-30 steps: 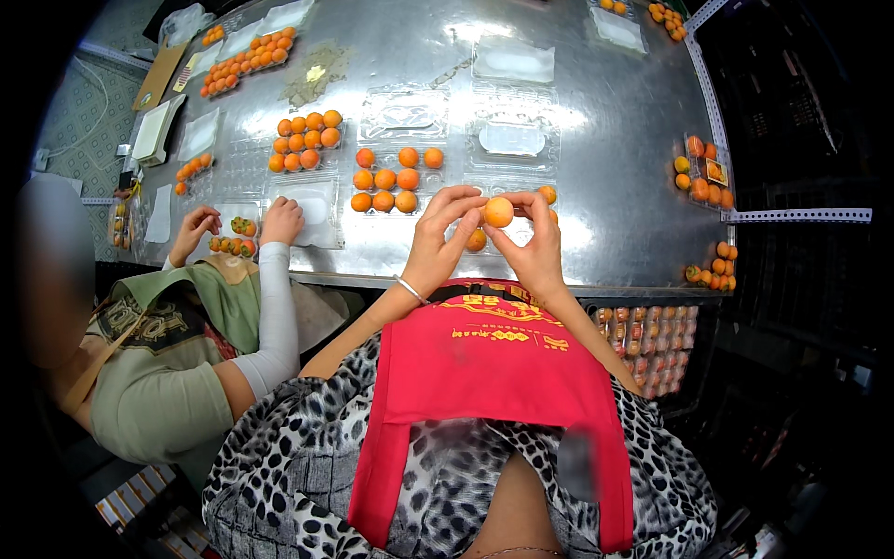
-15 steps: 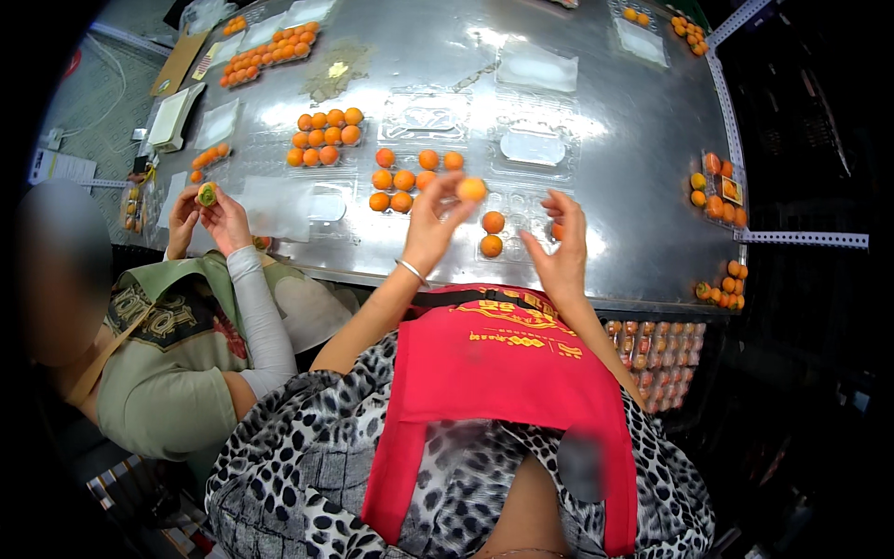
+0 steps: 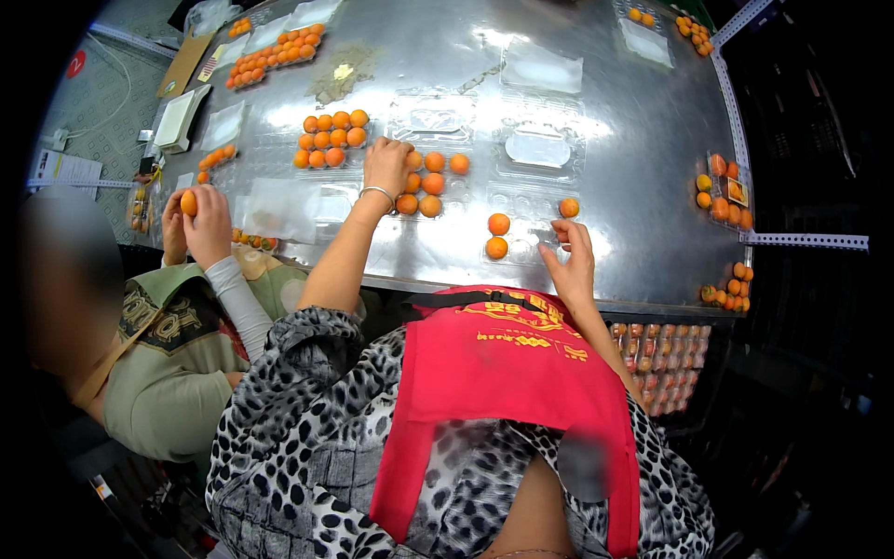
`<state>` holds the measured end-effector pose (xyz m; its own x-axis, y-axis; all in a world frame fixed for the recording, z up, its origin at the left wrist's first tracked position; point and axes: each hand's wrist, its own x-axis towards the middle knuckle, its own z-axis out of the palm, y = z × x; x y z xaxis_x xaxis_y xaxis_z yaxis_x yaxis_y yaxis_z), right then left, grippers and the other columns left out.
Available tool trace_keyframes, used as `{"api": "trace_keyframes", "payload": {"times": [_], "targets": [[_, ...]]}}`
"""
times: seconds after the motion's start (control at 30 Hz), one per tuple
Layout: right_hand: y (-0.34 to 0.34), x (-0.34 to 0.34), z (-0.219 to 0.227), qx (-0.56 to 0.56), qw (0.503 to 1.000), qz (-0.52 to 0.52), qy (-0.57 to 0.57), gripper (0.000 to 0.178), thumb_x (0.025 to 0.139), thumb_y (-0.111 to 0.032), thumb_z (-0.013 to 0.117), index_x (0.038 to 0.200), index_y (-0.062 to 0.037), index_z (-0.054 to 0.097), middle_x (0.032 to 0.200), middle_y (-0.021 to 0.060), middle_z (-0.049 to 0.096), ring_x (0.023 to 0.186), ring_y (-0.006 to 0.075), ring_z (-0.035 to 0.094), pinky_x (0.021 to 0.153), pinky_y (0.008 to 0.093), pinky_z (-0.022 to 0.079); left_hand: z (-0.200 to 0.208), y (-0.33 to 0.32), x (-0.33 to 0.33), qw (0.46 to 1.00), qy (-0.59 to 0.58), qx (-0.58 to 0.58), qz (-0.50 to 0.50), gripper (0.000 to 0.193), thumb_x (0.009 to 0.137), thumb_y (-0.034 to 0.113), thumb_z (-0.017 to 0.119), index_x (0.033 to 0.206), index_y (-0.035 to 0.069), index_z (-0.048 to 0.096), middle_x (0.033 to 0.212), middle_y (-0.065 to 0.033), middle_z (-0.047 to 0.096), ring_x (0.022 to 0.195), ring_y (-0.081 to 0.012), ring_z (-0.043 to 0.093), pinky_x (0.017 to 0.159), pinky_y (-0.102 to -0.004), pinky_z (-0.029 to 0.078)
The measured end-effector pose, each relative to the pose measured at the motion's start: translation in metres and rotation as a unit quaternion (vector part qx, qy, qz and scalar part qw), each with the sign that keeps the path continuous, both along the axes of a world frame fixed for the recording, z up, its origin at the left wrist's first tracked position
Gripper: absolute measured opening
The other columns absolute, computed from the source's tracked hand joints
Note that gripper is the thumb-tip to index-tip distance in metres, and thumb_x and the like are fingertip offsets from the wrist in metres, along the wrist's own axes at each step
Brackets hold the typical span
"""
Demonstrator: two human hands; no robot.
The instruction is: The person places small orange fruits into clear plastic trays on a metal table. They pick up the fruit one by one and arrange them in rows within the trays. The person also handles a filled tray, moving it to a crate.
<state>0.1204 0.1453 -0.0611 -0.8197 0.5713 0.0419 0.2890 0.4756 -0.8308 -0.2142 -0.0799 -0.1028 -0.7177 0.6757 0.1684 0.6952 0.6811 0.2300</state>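
Note:
My left hand (image 3: 385, 170), with a bracelet at its wrist, reaches over the upper left of a clear plastic tray filled with orange persimmons (image 3: 431, 183). Its fingers curl around a persimmon (image 3: 413, 161) in the upper row; the palm side is hidden. My right hand (image 3: 575, 265) rests at the right side of another clear tray (image 3: 531, 222), thumb and fingers apart. Two persimmons (image 3: 498, 237) sit in that tray's left side, and one persimmon (image 3: 569, 207) lies at its upper right, just beyond my right fingertips. What lies behind those fingers is partly hidden.
A filled tray (image 3: 331, 140) stands farther left, and open trays with white pads (image 3: 537, 147) lie beyond on the metal table (image 3: 643, 224). At left, a co-worker's hands (image 3: 200, 224) hold a persimmon. More persimmons (image 3: 724, 191) line the right edge; stacked packs (image 3: 663, 363) stand below.
My left hand has moved left, with a persimmon, from beside the near tray to the fuller one. My right hand has shifted slightly down, revealing the upper-right persimmon. The co-worker's hands have turned.

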Motion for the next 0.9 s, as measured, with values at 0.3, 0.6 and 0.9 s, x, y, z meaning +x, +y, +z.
{"api": "trace_keyframes", "payload": {"times": [0.3,0.6,0.9], "targets": [[-0.002,-0.053,-0.026,0.145,0.979,0.146,-0.008,0.036,0.080,-0.011,0.081,0.114,-0.0062,0.070,0.115,0.0103,0.061,0.113,0.0334,0.057,0.096,0.0433,0.047,0.000,0.011,-0.001,0.999,-0.022,0.031,0.018,0.038,0.081,0.014,0.081,0.119,0.012,0.075,0.121,-0.0087,0.068,0.114,-0.0319,0.060,0.100,-0.0435,0.050],[-0.016,-0.084,-0.029,0.284,0.927,0.226,-0.099,0.033,0.080,-0.022,0.083,0.104,-0.0028,0.071,0.111,0.0085,0.059,0.114,0.0279,0.053,0.096,0.0424,0.043,0.046,0.039,0.104,0.935,-0.253,0.247,0.003,0.030,0.089,0.015,0.076,0.116,0.004,0.071,0.107,-0.0130,0.069,0.101,-0.0312,0.066,0.088,-0.0406,0.053],[0.000,-0.070,-0.033,-0.126,0.984,0.124,0.022,0.023,0.099,-0.025,0.070,0.115,-0.0075,0.071,0.127,0.0048,0.062,0.115,0.0217,0.053,0.099,0.0344,0.043,0.040,0.036,0.143,0.744,-0.559,0.357,0.080,0.036,0.105,0.023,0.063,0.131,-0.001,0.065,0.120,-0.0140,0.072,0.111,-0.0194,0.069,0.095,-0.0331,0.057]]}}
